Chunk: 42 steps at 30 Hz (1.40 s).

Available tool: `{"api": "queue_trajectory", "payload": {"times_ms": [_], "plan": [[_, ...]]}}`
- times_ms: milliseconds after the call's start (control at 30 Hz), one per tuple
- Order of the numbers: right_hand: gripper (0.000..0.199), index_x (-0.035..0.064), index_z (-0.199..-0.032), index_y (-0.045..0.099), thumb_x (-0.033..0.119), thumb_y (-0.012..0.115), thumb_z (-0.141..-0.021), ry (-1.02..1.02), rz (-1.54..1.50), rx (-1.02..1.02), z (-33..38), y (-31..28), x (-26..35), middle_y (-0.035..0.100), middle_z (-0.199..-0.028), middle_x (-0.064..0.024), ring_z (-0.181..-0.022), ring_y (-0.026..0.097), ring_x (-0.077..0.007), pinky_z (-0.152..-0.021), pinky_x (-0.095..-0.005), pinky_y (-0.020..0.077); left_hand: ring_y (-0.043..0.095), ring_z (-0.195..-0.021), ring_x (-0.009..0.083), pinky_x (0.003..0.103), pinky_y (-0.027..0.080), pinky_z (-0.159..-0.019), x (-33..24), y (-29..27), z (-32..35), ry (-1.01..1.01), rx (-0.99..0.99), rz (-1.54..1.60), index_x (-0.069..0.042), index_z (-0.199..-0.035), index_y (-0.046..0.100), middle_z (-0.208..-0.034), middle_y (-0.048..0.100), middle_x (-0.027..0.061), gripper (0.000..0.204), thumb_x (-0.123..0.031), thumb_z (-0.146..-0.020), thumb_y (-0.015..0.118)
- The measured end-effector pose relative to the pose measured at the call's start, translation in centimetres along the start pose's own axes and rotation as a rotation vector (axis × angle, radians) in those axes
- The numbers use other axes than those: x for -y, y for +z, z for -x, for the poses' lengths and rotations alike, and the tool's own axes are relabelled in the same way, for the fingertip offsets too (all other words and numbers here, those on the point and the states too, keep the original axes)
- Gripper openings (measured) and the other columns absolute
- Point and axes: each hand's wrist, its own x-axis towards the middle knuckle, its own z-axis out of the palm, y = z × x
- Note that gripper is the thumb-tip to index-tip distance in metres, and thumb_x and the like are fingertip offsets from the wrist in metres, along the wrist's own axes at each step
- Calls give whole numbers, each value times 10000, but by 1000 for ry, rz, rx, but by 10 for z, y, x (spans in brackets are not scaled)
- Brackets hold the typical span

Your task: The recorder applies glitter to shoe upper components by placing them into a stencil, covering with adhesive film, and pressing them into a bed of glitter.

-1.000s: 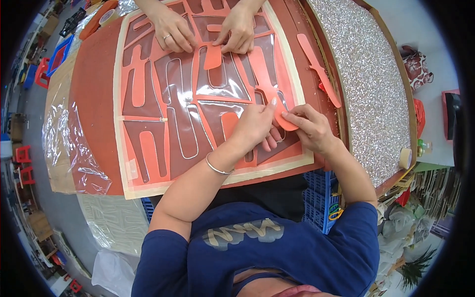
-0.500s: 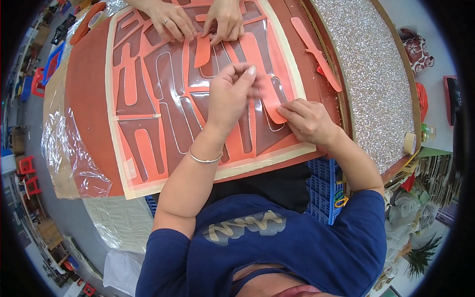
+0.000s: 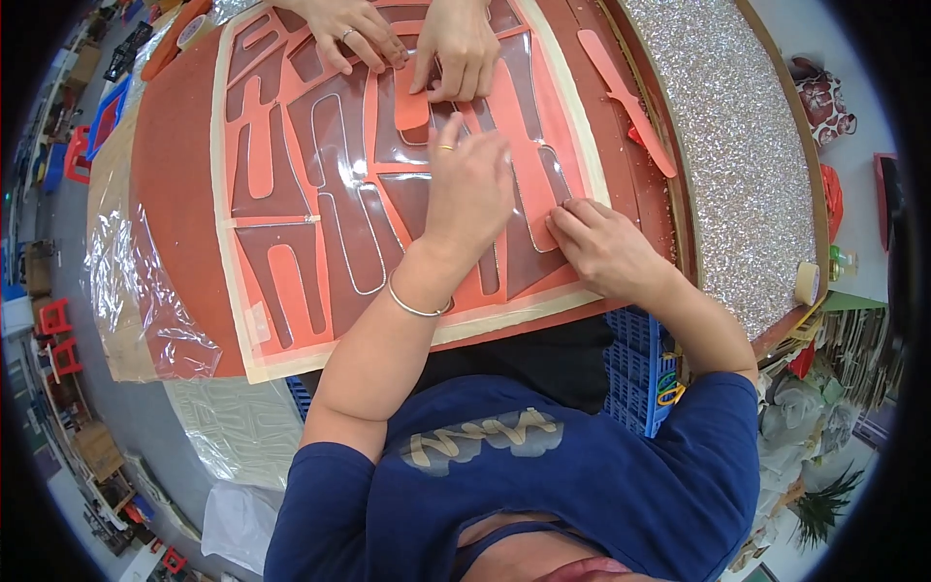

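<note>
The sheet [image 3: 291, 339], cream-edged with coral cut shapes under clear film, lies on the brown board [image 3: 170, 194] in front of the person. The left hand [image 3: 470, 189] is over the sheet's middle, released, fingers straight and close together, holding nothing; it is a little blurred, so I cannot tell whether it rests on the film or hangs just above it. The right hand [image 3: 601, 247], at 4 o'clock from it, has its fingers curled with the tips down on the edge of a coral strip [image 3: 529, 160]; whether they pinch that edge or only press it cannot be told. At 12 o'clock a co-worker's hands [image 3: 461, 44] work on a small coral piece [image 3: 411, 109].

The step in hand looks like freeing or smoothing one cut strip at its lower end. A next move would call for a firm hold on that thin edge, with the flat left hand keeping the neighbouring film down so nothing else lifts
</note>
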Motion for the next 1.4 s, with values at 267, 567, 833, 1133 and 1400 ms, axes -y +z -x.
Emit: {"api": "queue_trajectory", "payload": {"times_ms": [267, 567, 833, 1133, 1400], "plan": [[322, -81, -918, 615, 86, 592, -644, -69, -99, -133, -2, 11, 12, 553, -920, -144, -890, 548, -285, -826, -379, 452, 580, -851, 130, 272, 499, -675, 13, -26, -19, -377, -373, 338, 22, -1079, 579, -990, 604, 90, 215, -31, -871, 565], [415, -59, -1096, 564, 45, 655, -704, 87, -377, -340, -15, 12, 18, 576, -1085, -180, -962, 568, -342, -847, -434, 467, 538, -923, 285, 397, 421, -837, 9, -24, -14, -268, -117, 44, -47, -934, 659, -881, 660, 96, 145, -97, -803, 624], [411, -48, -1125, 559, 153, 656, -781, 143, -235, -178, -23, 21, 45, 559, -1134, -201, -1082, 514, -365, -979, -482, 370, 535, -928, 328, 433, 416, -831, 16, -23, -9, -207, -121, -117, -60, -904, 680, -886, 661, 113, 131, -114, -790, 648], [110, 5, -840, 646, 55, 595, -757, 284, -312, -329, -76, 33, -38, 620, -890, -137, -884, 568, -298, -833, -426, 427, 519, -979, 315, 430, 389, -867, 11, -8, -4, -33, -207, -73, -44, -909, 661, -889, 642, 108, 117, -87, -814, 606], [503, -68, -1066, 576, 321, 718, -780, 1180, -14, 55, -71, 39, -202, 626, -1036, -266, -1033, 585, -416, -854, -445, 490, 526, -977, 309, 422, 388, -885, -2, -11, 0, -78, -85, 44, -27, -937, 652, -917, 637, 122, 143, -99, -831, 589]]}}
